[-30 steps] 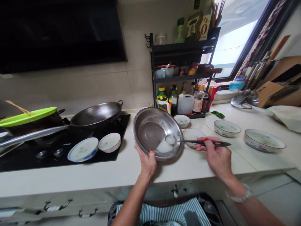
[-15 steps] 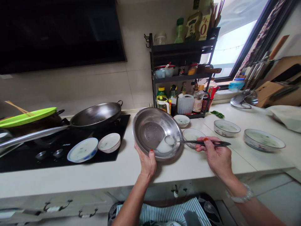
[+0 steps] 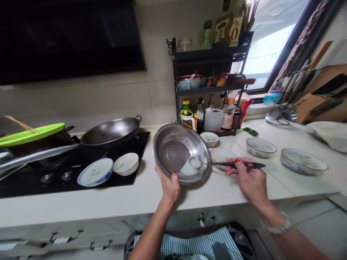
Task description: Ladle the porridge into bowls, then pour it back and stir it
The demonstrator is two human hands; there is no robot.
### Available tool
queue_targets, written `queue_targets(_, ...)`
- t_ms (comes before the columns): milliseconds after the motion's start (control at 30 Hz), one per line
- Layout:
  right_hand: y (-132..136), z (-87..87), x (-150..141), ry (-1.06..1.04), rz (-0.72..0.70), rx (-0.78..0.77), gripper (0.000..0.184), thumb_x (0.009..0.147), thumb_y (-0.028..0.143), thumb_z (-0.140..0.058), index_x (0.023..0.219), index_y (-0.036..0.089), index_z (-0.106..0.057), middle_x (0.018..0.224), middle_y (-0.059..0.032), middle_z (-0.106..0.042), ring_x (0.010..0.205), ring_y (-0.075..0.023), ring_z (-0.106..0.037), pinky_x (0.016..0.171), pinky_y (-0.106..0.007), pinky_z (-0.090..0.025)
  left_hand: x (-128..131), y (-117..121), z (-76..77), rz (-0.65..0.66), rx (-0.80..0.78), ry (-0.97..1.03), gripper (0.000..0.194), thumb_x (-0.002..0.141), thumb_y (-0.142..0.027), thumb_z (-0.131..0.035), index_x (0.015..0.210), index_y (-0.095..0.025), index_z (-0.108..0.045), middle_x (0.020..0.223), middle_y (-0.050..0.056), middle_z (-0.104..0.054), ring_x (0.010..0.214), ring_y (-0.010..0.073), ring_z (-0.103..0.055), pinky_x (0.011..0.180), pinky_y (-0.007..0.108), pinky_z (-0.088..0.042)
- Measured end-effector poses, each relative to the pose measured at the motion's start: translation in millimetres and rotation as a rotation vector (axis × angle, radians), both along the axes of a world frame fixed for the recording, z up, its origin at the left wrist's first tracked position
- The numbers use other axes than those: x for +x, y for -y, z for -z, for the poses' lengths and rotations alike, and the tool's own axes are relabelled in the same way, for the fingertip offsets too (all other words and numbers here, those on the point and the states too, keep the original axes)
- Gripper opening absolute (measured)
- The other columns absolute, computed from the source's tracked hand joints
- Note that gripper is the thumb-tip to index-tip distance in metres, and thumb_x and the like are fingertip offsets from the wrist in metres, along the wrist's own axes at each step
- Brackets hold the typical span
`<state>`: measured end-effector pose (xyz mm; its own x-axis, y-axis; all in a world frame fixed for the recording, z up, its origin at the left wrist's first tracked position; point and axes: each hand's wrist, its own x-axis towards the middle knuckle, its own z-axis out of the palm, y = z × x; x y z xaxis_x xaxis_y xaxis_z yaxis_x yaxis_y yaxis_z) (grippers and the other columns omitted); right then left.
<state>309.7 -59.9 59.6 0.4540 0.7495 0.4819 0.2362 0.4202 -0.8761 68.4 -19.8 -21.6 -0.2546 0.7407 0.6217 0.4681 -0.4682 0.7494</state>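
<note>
My left hand [image 3: 168, 186] grips the near rim of a steel basin [image 3: 173, 144], which is tilted to the right. A little milky white liquid [image 3: 188, 169] has pooled in its lower right side. My right hand [image 3: 251, 178] is closed round the black handle of a ladle [image 3: 195, 162], whose bowl dips in that pool and holds some of the liquid. Right behind the ladle handle stands a bowl [image 3: 221, 154] of pale liquid with green bits, partly hidden by the basin and my right hand. A smaller bowl [image 3: 209, 138] stands behind it.
Two filled bowls stand at right, a round one [image 3: 261, 154] and a wider one [image 3: 303, 169]. On the black cooktop [image 3: 62, 191] are a blue-rimmed bowl [image 3: 94, 181], a red-rimmed bowl [image 3: 127, 172] and a wok [image 3: 108, 131]. A black rack [image 3: 208, 55] with bottles stands behind.
</note>
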Motion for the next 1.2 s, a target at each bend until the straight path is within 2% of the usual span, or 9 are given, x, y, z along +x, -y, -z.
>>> queue_targets(467, -0.6, -2.7, -0.2, -0.01, -0.002, -0.003, 0.031, 0.085, 0.047, -0.065, 0.081, 0.016, -0.064, 0.081, -0.0085, -0.071, 0.052, -0.0167, -0.067, 0.049, -0.029, -0.059, 0.0, 0.2, -1.6, 0.01, -0.007, 0.003, 0.076, 0.087, -0.029, -0.045, 0.151, -0.004, -0.014, 0.159, 0.021, -0.019, 0.15, 0.0324, -0.009, 0.123, 0.053, -0.003)
queue_targets(867, -1.4, 2.8, 1.7, -0.038, -0.001, -0.006, 0.03, 0.085, 0.046, -0.065, 0.082, 0.016, -0.063, 0.083, -0.0085, -0.071, 0.053, -0.0162, -0.066, 0.05, -0.029, -0.058, 3.4, 3.3, -7.8, -0.008, 0.017, 0.008, 0.072, 0.089, -0.026, -0.041, 0.152, -0.003, -0.013, 0.161, 0.02, -0.012, 0.15, 0.0291, -0.009, 0.123, 0.047, -0.013)
queue_targets(1200, -1.5, 6.4, 4.0, -0.038, 0.001, -0.006, 0.03, 0.085, 0.048, -0.066, 0.082, 0.018, -0.063, 0.083, -0.0087, -0.071, 0.053, -0.0165, -0.066, 0.049, -0.029, -0.058, 1.0, 0.8, -2.4, -0.004, 0.012, -0.011, 0.075, 0.089, -0.028, -0.043, 0.153, -0.005, -0.011, 0.16, 0.02, -0.02, 0.15, 0.0309, -0.008, 0.123, 0.052, -0.005)
